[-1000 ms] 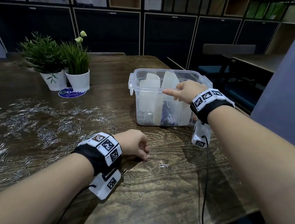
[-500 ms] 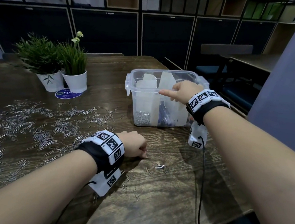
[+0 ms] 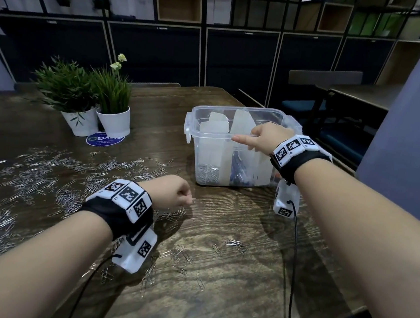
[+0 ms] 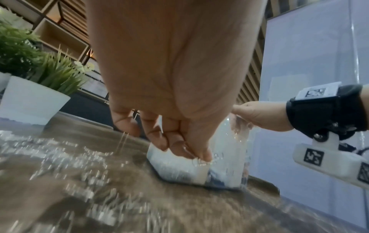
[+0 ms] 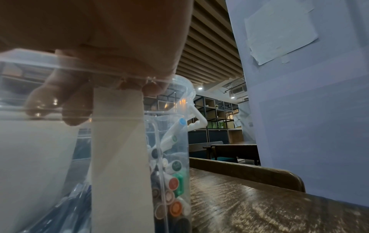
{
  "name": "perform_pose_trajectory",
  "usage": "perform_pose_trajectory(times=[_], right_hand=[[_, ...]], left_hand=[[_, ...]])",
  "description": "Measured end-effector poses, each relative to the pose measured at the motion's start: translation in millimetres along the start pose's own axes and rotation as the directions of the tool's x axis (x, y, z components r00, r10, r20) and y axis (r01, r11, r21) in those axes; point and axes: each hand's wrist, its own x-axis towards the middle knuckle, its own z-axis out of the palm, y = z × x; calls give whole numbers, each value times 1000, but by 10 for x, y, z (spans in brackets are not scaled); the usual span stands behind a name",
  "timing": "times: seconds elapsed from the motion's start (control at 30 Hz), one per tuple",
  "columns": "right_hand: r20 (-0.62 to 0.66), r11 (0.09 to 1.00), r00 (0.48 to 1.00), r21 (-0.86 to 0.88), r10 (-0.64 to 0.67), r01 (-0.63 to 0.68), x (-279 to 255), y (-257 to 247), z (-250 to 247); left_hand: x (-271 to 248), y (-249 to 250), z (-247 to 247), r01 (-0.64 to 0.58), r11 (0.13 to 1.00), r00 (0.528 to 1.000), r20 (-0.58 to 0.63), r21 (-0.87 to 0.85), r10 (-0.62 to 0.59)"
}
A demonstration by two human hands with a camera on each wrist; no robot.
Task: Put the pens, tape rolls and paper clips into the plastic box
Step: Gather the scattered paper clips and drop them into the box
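Moved: left hand [image 3: 174, 190] lifted toward 12 o'clock, pinching paper clips [image 4: 200, 161].
Right hand [image 3: 261, 136]: gripping plastic box [image 3: 241, 146] rim.
Handling: light, slippery; pinch bunched.

in the left wrist view, the paper clips [image 4: 83, 159] across the lower left smear into bright streaks. what the left hand [image 4: 169, 88] pinches is too blurred to identify. the plastic box [image 5: 169, 141] runs off the right wrist view's left edge.

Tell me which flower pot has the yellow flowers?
The right pot, nearer the box. Yellow blooms stand above its grass; the left pot holds only green leaves.
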Motion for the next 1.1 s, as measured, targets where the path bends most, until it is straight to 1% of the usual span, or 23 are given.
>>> perform_pose_trajectory(times=[0.07,0.13,0.17,0.23,0.3,0.33,0.37,0.4,0.47,0.5,0.57,0.63,0.67,0.77,0.8,0.83,0.87,0.9,0.93,1.0,1.03,1.07,1.1], right_hand=[[-3,1000,1000,-2,2,-2,10,-1,3],[-5,1000,1000,2,5,-5,12,8,10],[-7,1000,1000,7,3,-3,15,15,11],[-9,1000,1000,20,-3,3,13,24,20],[-16,1000,1000,14,-4,4,14,23,25],[-21,1000,1000,8,-4,4,15,24,33],[-27,1000,1000,1,-4,4,24,33,35],[-27,1000,1000,-5,-7,7,22,32,47],[-24,1000,1000,-13,-12,12,29,39,51],[-21,1000,1000,-12,-13,13,30,38,51],[-16,1000,1000,-10,-11,11,31,28,44],[-8,1000,1000,-2,-9,9,30,30,46],[-7,1000,1000,-3,-11,11,29,28,41],[-15,1000,1000,-3,-16,16,34,26,35],[-17,1000,1000,-3,-12,12,32,25,31],[-18,1000,1000,-7,-11,11,30,27,24],[-17,1000,1000,-9,-12,12,22,24,25],[-15,1000,1000,-10,-14,13,10,20,17],[-12,1000,1000,-8,-15,14,0,18,11],[-6,1000,1000,6,-14,14,-10,19,11],[-2,1000,1000,16,-12,12,-8,20,15],[0,1000,1000,27,-10,10,-2,19,13],[2,999,1000,33,-6,6,5,17,15]], left_hand=[[6,1,-190,-6,1000,995,-102,-31,2],[62,22,-453,-13,998,960,-280,-59,-4],[107,39,-588,-20,996,922,-387,-82,-13],[218,89,-808,-31,990,813,-579,-138,-55],[358,175,-945,-17,984,710,-695,-177,-112],[435,219,-972,3,983,681,-720,-184,-137],[524,256,-983,30,982,676,-720,-187,-158],[599,272,-965,69,981,698,-694,-179,-176],[740,279,-893,156,981,771,-608,-111,-191],[782,272,-855,187,980,797,-571,-75,-196],[804,256,-804,195,980,812,-551,-50,-190],[764,264,-755,157,985,797,-580,-65,-166],[732,263,-727,131,988,775,-614,-82,-153],[587,261,-620,20,995,672,-735,-102,-88],[531,267,-576,-35,994,643,-764,-99,-54],[478,276,-522,-94,991,629,-777,-100,-19],[420,278,-454,-139,984,637,-771,-109,5],[364,283,-380,-157,979,670,-742,-126,12],[311,282,-294,-139,980,727,-687,-139,6],[218,278,-106,-65,990,862,-507,-127,-9],[179,283,-12,-42,992,915,-403,-116,-9],[149,297,68,-33,994,951,-308,-103,-1],[128,317,140,-30,996,974,-227,-90,9]])
